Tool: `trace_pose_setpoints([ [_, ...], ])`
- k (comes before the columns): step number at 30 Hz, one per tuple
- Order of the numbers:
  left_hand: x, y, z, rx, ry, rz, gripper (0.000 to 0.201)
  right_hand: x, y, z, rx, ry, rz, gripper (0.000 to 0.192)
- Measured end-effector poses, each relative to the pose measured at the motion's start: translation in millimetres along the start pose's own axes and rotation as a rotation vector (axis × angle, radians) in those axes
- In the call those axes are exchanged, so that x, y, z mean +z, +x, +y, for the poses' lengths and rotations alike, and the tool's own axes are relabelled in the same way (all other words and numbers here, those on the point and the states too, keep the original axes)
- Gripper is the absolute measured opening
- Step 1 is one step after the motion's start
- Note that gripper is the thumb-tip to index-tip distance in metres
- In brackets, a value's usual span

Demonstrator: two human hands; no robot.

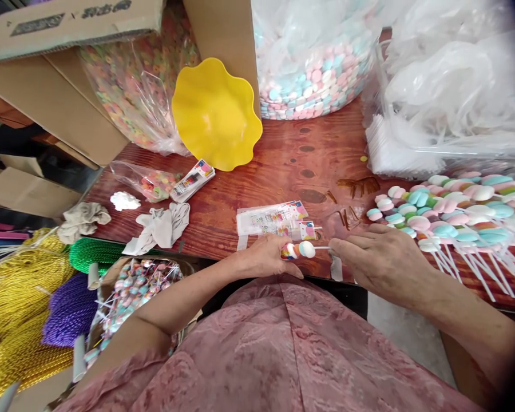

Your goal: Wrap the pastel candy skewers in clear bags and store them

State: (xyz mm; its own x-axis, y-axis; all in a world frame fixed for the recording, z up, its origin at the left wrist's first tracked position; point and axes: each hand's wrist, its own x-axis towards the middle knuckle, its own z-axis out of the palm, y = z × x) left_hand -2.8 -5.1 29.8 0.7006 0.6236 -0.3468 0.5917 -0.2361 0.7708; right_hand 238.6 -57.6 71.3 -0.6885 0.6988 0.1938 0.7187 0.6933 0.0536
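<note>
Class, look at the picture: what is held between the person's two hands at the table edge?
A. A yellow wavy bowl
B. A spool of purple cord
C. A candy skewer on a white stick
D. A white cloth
C: the left hand grips the candy skewer by its sweets, while the right hand pinches the stick end.

Candy skewer [301,249]: a thin white stick carrying a white puffed sweet and a multicoloured ring sweet at its left end, lying level, parallel to the near table edge. Clear printed wrapper sleeves [274,220]: flat, stacked, just beyond the skewer, on the red-brown table.
</note>
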Motion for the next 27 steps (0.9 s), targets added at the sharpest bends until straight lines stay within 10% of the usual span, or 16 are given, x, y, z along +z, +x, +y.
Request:
trace_pose_setpoints([
  [13,11.7,15.9,10.9,0.123,-0.102,-0.133,0.03,30.7,20.2,-20.3,-0.024,0.175,-0.195,0.017],
  [18,-6.8,6.2,3.1,0.184,-0.14,0.04,0.061,20.1,25.8,-1.0,-0.026,0.091,-0.054,0.018],
  [23,-16.7,-4.5,-18.1,0.119,0.014,0.141,0.016,4.1,20.9,20.4,-0.021,0.008,0.097,0.023],
  [27,-12.1,-8.4,-17.7,0.078,0.149,0.263,0.018,3.0,22.2,16.1,0.033,-0.014,-0.034,0.021],
])
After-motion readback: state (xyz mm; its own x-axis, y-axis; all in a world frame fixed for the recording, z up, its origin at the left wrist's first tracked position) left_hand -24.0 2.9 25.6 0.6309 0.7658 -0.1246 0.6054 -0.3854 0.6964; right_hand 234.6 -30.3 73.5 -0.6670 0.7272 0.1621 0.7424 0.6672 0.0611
